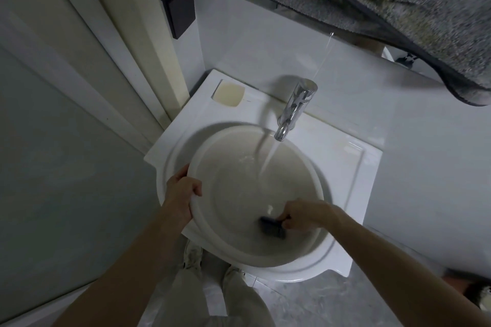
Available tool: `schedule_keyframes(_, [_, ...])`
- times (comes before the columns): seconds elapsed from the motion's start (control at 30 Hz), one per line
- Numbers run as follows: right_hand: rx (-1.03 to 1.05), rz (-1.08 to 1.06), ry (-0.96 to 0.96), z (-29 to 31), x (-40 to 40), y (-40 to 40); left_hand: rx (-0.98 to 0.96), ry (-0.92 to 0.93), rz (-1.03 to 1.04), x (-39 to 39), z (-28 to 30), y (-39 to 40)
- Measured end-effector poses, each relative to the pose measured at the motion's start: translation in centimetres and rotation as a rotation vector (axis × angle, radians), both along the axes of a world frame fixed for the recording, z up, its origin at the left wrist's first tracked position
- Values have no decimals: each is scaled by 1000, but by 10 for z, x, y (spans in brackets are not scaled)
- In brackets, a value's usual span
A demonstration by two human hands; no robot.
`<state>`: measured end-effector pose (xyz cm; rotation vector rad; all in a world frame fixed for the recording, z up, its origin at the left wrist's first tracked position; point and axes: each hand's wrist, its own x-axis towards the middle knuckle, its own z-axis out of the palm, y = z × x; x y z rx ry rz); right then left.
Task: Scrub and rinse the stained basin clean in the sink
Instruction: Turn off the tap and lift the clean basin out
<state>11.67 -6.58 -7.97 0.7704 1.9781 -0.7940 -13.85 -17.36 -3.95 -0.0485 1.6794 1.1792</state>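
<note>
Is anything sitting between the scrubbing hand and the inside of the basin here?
Nothing visible blocks it. The right hand holds a dark brush against the inner wall of the basin, near its front rim. The left hand grips the rim, and the tap's stream lands farther back, clear of the brush.

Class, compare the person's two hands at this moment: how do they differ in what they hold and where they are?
The left hand grips the basin by its near-left rim; the right hand is down inside the basin, holding a dark brush against its floor. The left hand is clear of the running water, while the right hand works nearer the wet middle. Both have fingers curled round something.
</note>
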Motion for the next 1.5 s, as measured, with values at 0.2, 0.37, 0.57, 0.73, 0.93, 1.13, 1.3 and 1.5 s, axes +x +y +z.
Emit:
schedule_keyframes(0.2, [338, -294, -6, -23, -20, 7, 67, 105, -91, -3, 21, 15])
schedule_keyframes(0.37, [402, -477, 171, -28, -56, -19, 113, 212, -134, -6, 37, 20])
schedule_keyframes(0.57, [183, -708, 273, -39, -54, -49, 272, 420, -195, 5, 46, 13])
schedule_keyframes(0.73, [68, -810, 272, -33, -34, -48, 425, 608, -216, 20, 66, 6])
schedule_keyframes(0.93, [-138, -1240, 399, -25, -13, -40, 491, 899, -289, 20, 76, -4])
schedule_keyframes(1.13, [-204, -1438, 448, -25, -6, -41, 543, 1197, -379, 24, 104, -15])
schedule_keyframes(1.3, [-244, -1558, 496, -27, -24, -25, 569, 1383, -473, 26, 107, -24])
schedule_keyframes(1.5, [-297, -1800, 484, -26, -50, 9, 641, 1545, -425, 28, 112, -24])
